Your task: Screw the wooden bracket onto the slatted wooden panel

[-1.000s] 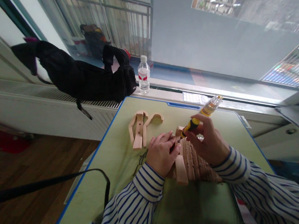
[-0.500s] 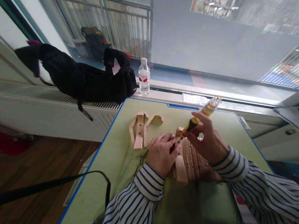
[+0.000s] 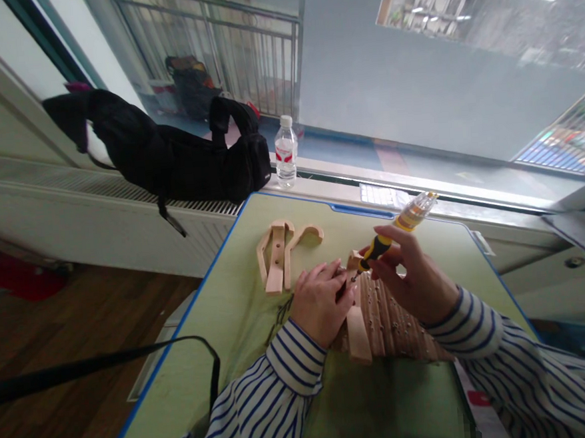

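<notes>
My left hand (image 3: pixel 318 304) is closed over a pale wooden hook (image 3: pixel 359 334), its fingertips and thumb by the middle of the piece. That hook lies across a brown ridged wooden board (image 3: pixel 400 325) dotted with small holes or screw heads. In my right hand (image 3: pixel 416 274) is a screwdriver (image 3: pixel 377 248) with a yellow and black handle, tilted, its tip down at the hook beside my left fingertips. Whether the tip sits in a screw is too small to tell. Left of my hands, several similar wooden hooks (image 3: pixel 278 260) lie together.
Dark screws (image 3: pixel 279 315) lie beside my left wrist. A clear container with yellow on it (image 3: pixel 417 210) is behind my right hand. The green table (image 3: pixel 218 304) has a blue edge. A water bottle (image 3: pixel 286 153) and black bag (image 3: pixel 182 156) rest by the window. A black strap (image 3: pixel 131 350) crosses the left side.
My right hand has shifted slightly down and right, and its fingers now wrap the screwdriver handle more closely. My left hand keeps its place on the hook. The view has shifted slightly.
</notes>
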Available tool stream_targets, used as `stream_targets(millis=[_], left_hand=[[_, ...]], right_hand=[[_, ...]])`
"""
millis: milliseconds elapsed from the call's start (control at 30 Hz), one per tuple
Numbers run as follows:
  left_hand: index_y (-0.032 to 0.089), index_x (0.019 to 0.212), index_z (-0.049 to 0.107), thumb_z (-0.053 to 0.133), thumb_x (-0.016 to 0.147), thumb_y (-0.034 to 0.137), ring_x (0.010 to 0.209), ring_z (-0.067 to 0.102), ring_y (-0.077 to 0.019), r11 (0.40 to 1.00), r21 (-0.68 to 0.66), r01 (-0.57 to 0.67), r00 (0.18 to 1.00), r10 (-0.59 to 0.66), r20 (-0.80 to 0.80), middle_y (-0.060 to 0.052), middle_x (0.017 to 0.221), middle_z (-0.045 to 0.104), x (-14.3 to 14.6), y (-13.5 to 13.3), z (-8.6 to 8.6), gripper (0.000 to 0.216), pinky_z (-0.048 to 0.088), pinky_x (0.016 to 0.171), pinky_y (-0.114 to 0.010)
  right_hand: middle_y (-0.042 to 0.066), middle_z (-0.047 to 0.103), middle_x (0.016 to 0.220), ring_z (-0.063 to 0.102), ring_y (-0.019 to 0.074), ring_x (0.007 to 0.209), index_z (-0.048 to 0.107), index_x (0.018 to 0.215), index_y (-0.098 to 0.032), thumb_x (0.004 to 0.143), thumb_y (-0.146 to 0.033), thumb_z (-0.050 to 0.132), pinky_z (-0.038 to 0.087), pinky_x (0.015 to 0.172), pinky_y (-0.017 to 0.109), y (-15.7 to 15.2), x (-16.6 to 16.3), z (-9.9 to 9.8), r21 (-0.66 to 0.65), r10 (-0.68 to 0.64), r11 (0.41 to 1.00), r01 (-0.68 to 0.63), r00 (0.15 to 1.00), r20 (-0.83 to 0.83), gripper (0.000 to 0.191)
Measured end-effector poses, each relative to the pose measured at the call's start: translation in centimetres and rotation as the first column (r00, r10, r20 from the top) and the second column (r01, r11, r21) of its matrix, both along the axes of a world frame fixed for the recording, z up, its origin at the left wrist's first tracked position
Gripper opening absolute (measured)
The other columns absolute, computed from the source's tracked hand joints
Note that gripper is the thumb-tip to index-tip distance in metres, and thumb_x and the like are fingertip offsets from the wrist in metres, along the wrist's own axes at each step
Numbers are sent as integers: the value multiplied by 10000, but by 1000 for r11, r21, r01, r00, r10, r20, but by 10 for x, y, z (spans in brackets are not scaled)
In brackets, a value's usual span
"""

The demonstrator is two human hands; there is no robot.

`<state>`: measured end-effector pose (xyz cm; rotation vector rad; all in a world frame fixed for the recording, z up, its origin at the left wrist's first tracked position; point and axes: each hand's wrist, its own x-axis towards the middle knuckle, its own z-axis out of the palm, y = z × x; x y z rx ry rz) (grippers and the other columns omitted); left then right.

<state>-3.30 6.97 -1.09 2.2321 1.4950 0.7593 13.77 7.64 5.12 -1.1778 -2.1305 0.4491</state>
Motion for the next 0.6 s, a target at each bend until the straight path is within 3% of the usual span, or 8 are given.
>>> stream_targets(millis=[600], left_hand=[[249, 1053, 636, 507, 837, 315, 1143, 472, -231, 1000, -10, 4, 1000, -3, 6, -8, 1280, 529, 1, 1, 2, 261, 344, 992, -415]], right_hand=[[22, 631, 803, 595, 130, 615, 302, 1241, -219, 810, -245, 556, 497, 558, 276, -6, -5, -10, 134, -160, 978, 159, 987, -5, 501]])
